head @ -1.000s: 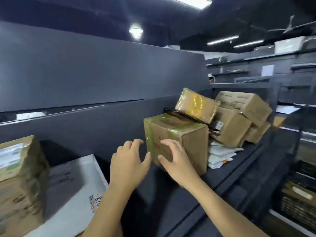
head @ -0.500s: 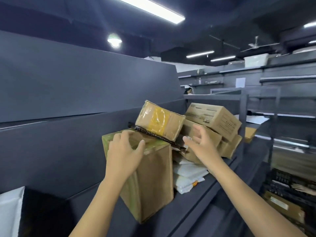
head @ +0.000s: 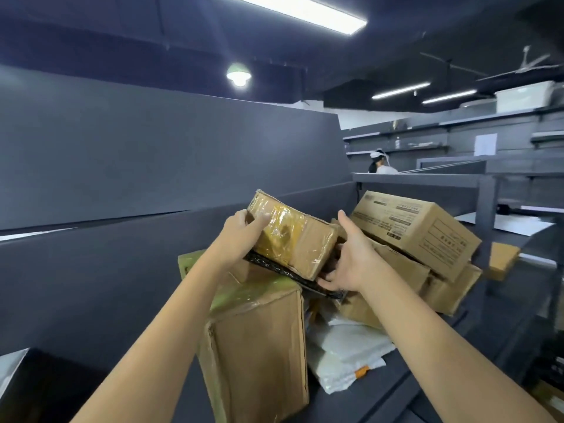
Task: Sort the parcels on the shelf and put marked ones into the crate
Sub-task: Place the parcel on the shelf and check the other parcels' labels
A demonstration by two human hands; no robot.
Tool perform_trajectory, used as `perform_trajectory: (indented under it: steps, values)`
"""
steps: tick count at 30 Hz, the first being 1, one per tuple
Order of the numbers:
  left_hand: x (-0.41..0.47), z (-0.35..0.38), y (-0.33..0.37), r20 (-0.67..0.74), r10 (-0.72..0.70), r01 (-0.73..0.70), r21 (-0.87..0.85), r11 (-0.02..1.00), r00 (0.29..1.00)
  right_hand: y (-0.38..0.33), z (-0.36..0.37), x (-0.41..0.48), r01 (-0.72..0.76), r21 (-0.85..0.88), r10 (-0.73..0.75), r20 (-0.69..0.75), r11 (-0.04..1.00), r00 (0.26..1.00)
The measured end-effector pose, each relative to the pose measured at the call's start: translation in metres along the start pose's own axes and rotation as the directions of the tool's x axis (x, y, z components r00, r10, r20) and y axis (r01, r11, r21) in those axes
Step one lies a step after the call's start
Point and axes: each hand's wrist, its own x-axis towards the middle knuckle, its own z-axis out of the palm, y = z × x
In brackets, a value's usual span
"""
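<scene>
Lifted the left hand (head: 241, 236) off the green-taped box (head: 259, 331) since half a second ago and clamped it on the left end of the yellow-taped parcel (head: 299, 239), thumb across the front face, fingers curled behind. Brought the right hand (head: 351, 264) in from the pile to the parcel's lower right corner, fingers curled under it, thumb pointing up. Holding the parcel tilted between both hands, lower edge against a black flat parcel (head: 274, 268) that leans over the top of the green-taped box. Behind and right of the hands, a printed carton (head: 415, 227) stacked on plain brown boxes (head: 396, 270). Below, white mailers (head: 345, 355) lying on the dark shelf (head: 366, 401) just beside the green-taped box.
</scene>
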Motion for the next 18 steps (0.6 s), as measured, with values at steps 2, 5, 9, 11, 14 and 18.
perform_trajectory:
  steps: [2, 5, 9, 11, 14, 18]
  values:
    - [0.001, 0.003, -0.004, -0.038, 0.004, -0.006, -0.041, 0.999, 0.999, 0.002, -0.002, 0.002, 0.007, -0.038, -0.007, -0.01, 0.999, 1.0]
    - [0.0, 0.001, -0.005, -0.083, 0.03, -0.035, -0.057, 0.998, 0.996, 0.007, 0.0, 0.002, 0.071, -0.021, -0.07, 0.021, 0.997, 0.997]
    - [-0.013, -0.008, -0.003, -0.146, 0.129, -0.157, -0.198, 0.968, 0.981, 0.014, 0.005, 0.004, 0.313, 0.087, -0.32, 0.071, 0.946, 0.945]
    - [-0.019, -0.014, -0.01, -0.151, 0.095, -0.139, -0.318, 0.938, 0.984, 0.016, 0.008, 0.002, 0.481, 0.177, -0.503, 0.114, 0.859, 0.857]
    - [-0.027, -0.018, -0.019, -0.219, -0.003, -0.128, -0.583, 0.802, 0.976, 0.023, 0.014, -0.005, 0.677, 0.198, -0.704, 0.266, 0.709, 0.659]
    - [-0.05, -0.027, -0.033, -0.27, 0.037, -0.228, -0.724, 0.651, 0.962, 0.044, 0.025, -0.01, 0.798, 0.187, -0.764, 0.475, 0.573, 0.437]
